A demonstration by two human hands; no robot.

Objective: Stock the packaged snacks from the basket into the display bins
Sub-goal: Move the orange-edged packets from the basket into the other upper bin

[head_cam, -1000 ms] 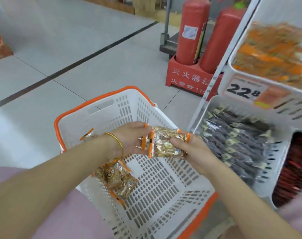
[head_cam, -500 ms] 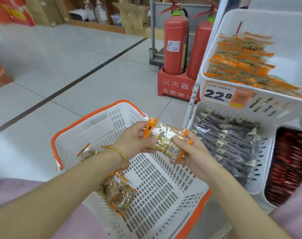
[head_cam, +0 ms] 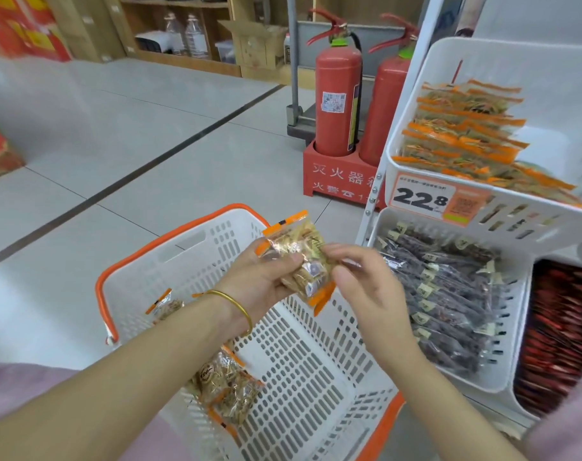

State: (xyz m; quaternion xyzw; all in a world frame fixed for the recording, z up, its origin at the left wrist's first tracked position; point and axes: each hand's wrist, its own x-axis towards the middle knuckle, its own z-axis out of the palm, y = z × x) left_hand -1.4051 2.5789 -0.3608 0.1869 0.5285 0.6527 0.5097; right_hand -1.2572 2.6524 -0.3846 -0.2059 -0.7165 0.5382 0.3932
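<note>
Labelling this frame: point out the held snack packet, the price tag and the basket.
snack packet [head_cam: 296, 257], head view, middle of wrapper
price tag [head_cam: 419, 197], head view, printed digits
basket [head_cam: 140, 287], head view, white far wall

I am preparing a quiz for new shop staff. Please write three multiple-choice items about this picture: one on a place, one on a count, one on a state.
1. Where do packets like the orange-edged clear snack packets in the left hand already lie? A) white plastic upper bin B) lower bin C) floor
2. How many red metal fire extinguishers stand behind? A) one B) two C) four
3. The left hand is: A) empty B) gripping packets C) flat on the floor

1 A: the same orange edges show there. 2 B: two cylinders share one red stand. 3 B: its fingers curl round the packets.
</note>
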